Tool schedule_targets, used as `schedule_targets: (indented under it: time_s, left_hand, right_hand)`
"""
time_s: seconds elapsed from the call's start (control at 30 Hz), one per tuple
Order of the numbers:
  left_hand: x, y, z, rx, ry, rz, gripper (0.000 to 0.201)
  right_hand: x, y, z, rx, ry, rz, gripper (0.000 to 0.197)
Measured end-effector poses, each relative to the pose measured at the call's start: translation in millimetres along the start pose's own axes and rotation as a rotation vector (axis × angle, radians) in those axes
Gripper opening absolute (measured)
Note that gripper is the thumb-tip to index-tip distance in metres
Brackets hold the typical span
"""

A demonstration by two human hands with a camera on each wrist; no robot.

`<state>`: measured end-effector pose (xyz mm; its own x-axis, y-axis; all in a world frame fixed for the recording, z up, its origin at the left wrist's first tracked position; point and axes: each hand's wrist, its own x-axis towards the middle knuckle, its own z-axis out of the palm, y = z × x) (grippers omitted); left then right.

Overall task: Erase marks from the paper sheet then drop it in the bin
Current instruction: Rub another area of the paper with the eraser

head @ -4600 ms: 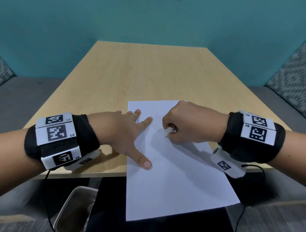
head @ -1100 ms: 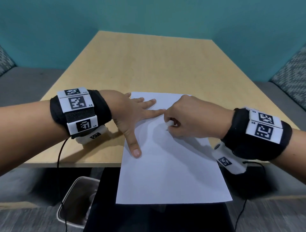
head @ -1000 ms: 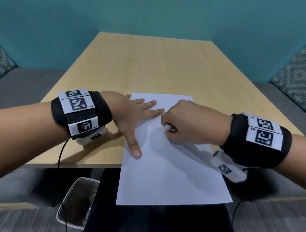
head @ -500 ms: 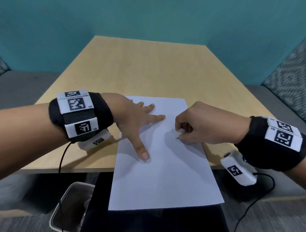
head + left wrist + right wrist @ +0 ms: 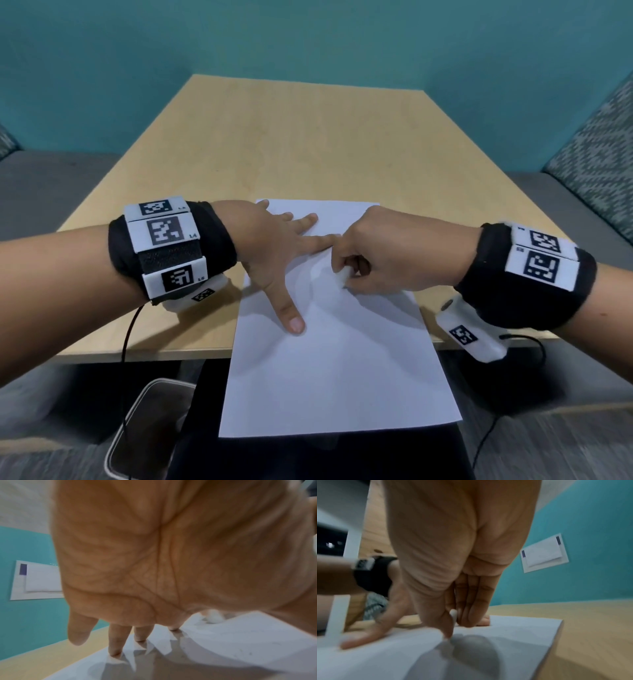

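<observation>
A white paper sheet [image 5: 335, 359] lies on the wooden table [image 5: 274, 144], its near half hanging over the front edge. My left hand [image 5: 284, 253] presses flat on its upper left part, fingers spread and straight. In the left wrist view the fingertips [image 5: 115, 651] touch the paper sheet [image 5: 240, 649]. My right hand [image 5: 383, 260] is curled into a fist and pinches a small white eraser [image 5: 342, 275] against the sheet. The right wrist view shows the eraser [image 5: 453, 614] between thumb and fingers, pressed onto the paper sheet [image 5: 513, 635]. Any marks are too faint to make out.
A metal bin [image 5: 144, 435] stands on the floor below the table's front edge, left of the sheet. Grey benches with patterned cushions [image 5: 596, 157] flank the table. Teal walls surround it, with a white notice [image 5: 544, 553] on one. Cables hang from both wrists.
My right hand with the eraser has shifted back left across the sheet, close to my left index finger. The left hand stays pressed in place.
</observation>
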<state>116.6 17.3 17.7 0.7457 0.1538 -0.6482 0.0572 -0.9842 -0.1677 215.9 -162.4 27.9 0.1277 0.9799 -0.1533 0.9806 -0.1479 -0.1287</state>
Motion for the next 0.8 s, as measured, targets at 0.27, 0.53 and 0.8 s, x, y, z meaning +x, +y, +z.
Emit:
schedule_targets:
  time_s: [0.27, 0.53, 0.8]
  left_hand:
    - [-3, 1, 0, -0.006, 0.003, -0.005, 0.15]
    - [-3, -1, 2, -0.03, 0.001, 0.001, 0.152]
    - [-1, 0, 1, -0.021, -0.005, 0.001, 0.155]
  right_hand:
    - [-4, -8, 1, 0.017, -0.021, -0.021, 0.006]
    - [-4, -8, 1, -0.015, -0.034, 0.014, 0.01]
    - [-11, -16, 7, -0.132, 0.008, 0.084, 0.011]
